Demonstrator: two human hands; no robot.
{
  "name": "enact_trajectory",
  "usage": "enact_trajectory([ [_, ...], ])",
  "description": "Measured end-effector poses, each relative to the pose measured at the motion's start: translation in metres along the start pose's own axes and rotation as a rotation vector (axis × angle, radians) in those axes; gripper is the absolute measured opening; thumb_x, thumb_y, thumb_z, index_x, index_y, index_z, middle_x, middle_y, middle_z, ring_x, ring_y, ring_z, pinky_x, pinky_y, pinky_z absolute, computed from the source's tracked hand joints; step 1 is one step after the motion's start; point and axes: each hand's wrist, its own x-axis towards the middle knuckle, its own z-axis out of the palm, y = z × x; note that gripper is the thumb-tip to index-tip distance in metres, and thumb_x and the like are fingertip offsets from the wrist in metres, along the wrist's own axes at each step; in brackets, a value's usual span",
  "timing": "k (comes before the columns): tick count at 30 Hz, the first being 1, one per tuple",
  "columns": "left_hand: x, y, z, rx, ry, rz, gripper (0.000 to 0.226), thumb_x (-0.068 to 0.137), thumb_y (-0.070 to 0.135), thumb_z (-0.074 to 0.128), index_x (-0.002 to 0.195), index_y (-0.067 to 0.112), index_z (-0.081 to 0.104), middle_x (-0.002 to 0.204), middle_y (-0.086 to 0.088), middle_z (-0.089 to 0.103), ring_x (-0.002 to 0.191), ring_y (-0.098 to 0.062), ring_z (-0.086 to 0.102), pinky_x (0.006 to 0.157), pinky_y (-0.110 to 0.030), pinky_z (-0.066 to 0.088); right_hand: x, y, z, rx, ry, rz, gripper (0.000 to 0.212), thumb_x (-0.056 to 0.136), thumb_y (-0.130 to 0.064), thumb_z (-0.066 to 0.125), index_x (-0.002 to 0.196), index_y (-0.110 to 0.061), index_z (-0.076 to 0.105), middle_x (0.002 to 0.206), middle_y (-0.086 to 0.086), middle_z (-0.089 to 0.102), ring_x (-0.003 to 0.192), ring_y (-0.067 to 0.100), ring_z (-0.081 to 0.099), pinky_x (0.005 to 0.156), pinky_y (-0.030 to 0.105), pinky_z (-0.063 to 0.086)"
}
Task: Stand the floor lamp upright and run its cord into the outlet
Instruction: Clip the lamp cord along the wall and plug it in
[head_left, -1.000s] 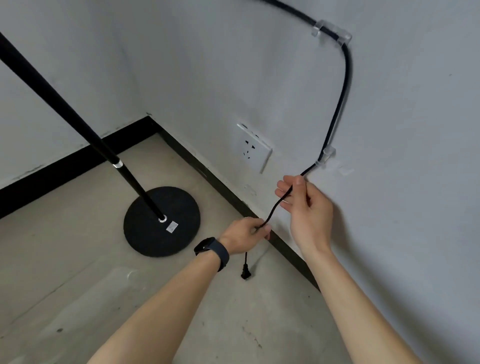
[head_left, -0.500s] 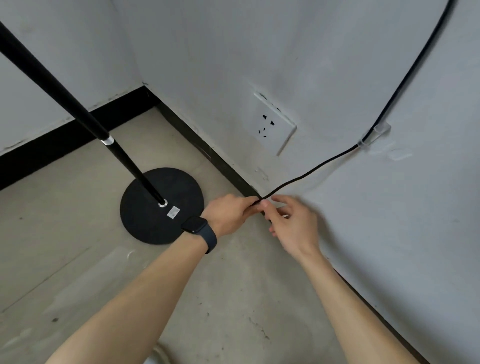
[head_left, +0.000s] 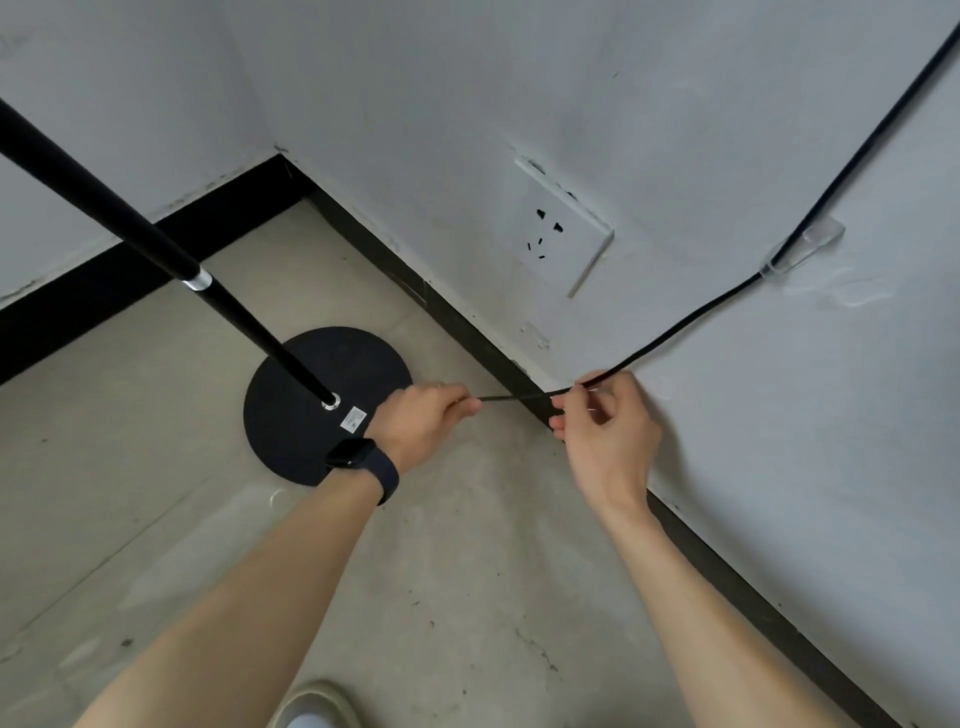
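Note:
The floor lamp stands upright in the corner, its black pole (head_left: 130, 228) rising from a round black base (head_left: 291, 415) on the concrete floor. A thin black cord (head_left: 691, 317) comes down the right wall through a clear clip (head_left: 802, 249) and stretches taut between my hands. My right hand (head_left: 605, 431) pinches it near the skirting. My left hand (head_left: 423, 421), with a dark watch on the wrist, is closed around the cord's end; the plug is hidden inside it. The white wall outlet (head_left: 558, 234) is above and between my hands, with nothing plugged in.
A black skirting board (head_left: 727, 566) runs along both walls and meets at the corner. The toe of a light shoe (head_left: 311, 709) shows at the bottom edge. Bare concrete floor (head_left: 467, 597) lies under my arms.
My hands have slid apart along the cord, pulling a short stretch taut between them. The dangling plug seen a second ago is now out of sight in my left hand.

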Motion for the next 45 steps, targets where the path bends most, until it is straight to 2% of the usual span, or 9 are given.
enact_trajectory([
  [6, 0.033, 0.034, -0.037, -0.137, 0.337, -0.032, 0.035, 0.096, 0.051, 0.053, 0.116, 0.028, 0.073, 0.101, 0.001, 0.073, 0.092, -0.020, 0.065, 0.077, -0.036, 0.054, 0.005, -0.002, 0.010, -0.083, 0.082, -0.155, 0.006, 0.095, -0.018, 0.057, 0.090, -0.021, 0.055, 0.080, -0.006, 0.075, 0.070, 0.009, 0.075, 0.070, 0.045, 0.060],
  [14, 0.051, 0.030, -0.025, -0.136, 0.262, -0.028, 0.038, 0.095, 0.056, 0.052, 0.118, 0.034, 0.072, 0.101, -0.004, 0.073, 0.092, -0.025, 0.067, 0.075, -0.041, 0.056, 0.022, 0.004, 0.016, -0.298, 0.239, -0.465, 0.017, 0.096, -0.022, 0.053, 0.102, -0.010, 0.063, 0.077, 0.007, 0.073, 0.070, 0.028, 0.073, 0.057, 0.040, 0.056],
  [20, 0.049, 0.033, -0.015, -0.107, 0.233, -0.101, 0.038, 0.096, 0.057, 0.048, 0.115, 0.036, 0.072, 0.091, 0.003, 0.076, 0.086, -0.022, 0.069, 0.068, -0.033, 0.052, 0.025, 0.006, 0.022, -0.489, 0.314, -0.479, 0.008, 0.092, -0.013, 0.063, 0.093, -0.006, 0.067, 0.067, 0.009, 0.071, 0.058, 0.032, 0.070, 0.045, 0.032, 0.049],
  [27, 0.060, 0.035, -0.027, 0.141, 0.279, -0.221, 0.053, 0.086, 0.073, 0.047, 0.105, 0.030, 0.069, 0.114, -0.003, 0.066, 0.112, -0.028, 0.056, 0.092, -0.040, 0.035, 0.019, 0.011, 0.006, -0.543, 0.303, -0.407, 0.009, 0.082, -0.006, 0.066, 0.077, -0.004, 0.059, 0.060, 0.010, 0.066, 0.051, 0.036, 0.063, 0.044, 0.032, 0.045],
  [30, 0.060, 0.022, -0.038, -0.268, 0.167, -0.310, 0.052, 0.082, 0.067, 0.060, 0.116, 0.028, 0.064, 0.122, -0.001, 0.061, 0.118, -0.029, 0.058, 0.094, -0.038, 0.046, 0.019, 0.014, 0.001, -0.592, 0.270, -0.381, 0.007, 0.081, -0.007, 0.065, 0.078, -0.005, 0.058, 0.060, 0.011, 0.066, 0.048, 0.038, 0.060, 0.044, 0.033, 0.043],
  [34, 0.058, 0.041, -0.036, -1.002, 0.179, -0.424, 0.036, 0.089, 0.015, 0.073, 0.121, 0.019, 0.058, 0.126, -0.013, 0.063, 0.091, -0.024, 0.069, 0.075, -0.028, 0.057, 0.015, 0.022, -0.010, -0.647, 0.248, -0.347, 0.010, 0.080, -0.008, 0.066, 0.089, -0.002, 0.066, 0.063, 0.013, 0.069, 0.050, 0.039, 0.062, 0.046, 0.035, 0.045],
  [39, 0.066, 0.065, -0.039, -1.354, 0.308, -0.484, 0.052, 0.085, -0.017, 0.056, 0.131, 0.006, 0.057, 0.113, -0.011, 0.058, 0.089, -0.017, 0.064, 0.083, -0.022, 0.053, 0.009, 0.026, -0.025, -0.647, 0.256, -0.349, 0.007, 0.081, -0.006, 0.067, 0.084, -0.004, 0.062, 0.063, 0.013, 0.069, 0.049, 0.040, 0.061, 0.047, 0.032, 0.038],
  [42, 0.064, 0.074, -0.039, -1.531, 0.404, -0.562, 0.051, 0.086, -0.019, 0.050, 0.131, 0.003, 0.056, 0.100, -0.008, 0.061, 0.086, -0.016, 0.066, 0.083, -0.022, 0.054, 0.008, 0.024, -0.027, -0.648, 0.247, -0.345, 0.007, 0.082, -0.007, 0.067, 0.084, -0.005, 0.061, 0.066, 0.013, 0.070, 0.051, 0.041, 0.062, 0.047, 0.033, 0.040],
  [45, 0.063, 0.078, -0.033, -1.675, 0.493, -0.617, 0.037, 0.090, -0.013, 0.056, 0.123, 0.002, 0.058, 0.117, -0.018, 0.065, 0.102, -0.022, 0.067, 0.096, -0.027, 0.052, 0.007, 0.026, -0.030, -0.645, 0.242, -0.334, 0.006, 0.083, -0.007, 0.066, 0.084, -0.006, 0.060, 0.067, 0.012, 0.069, 0.051, 0.040, 0.062, 0.046, 0.033, 0.041],
])
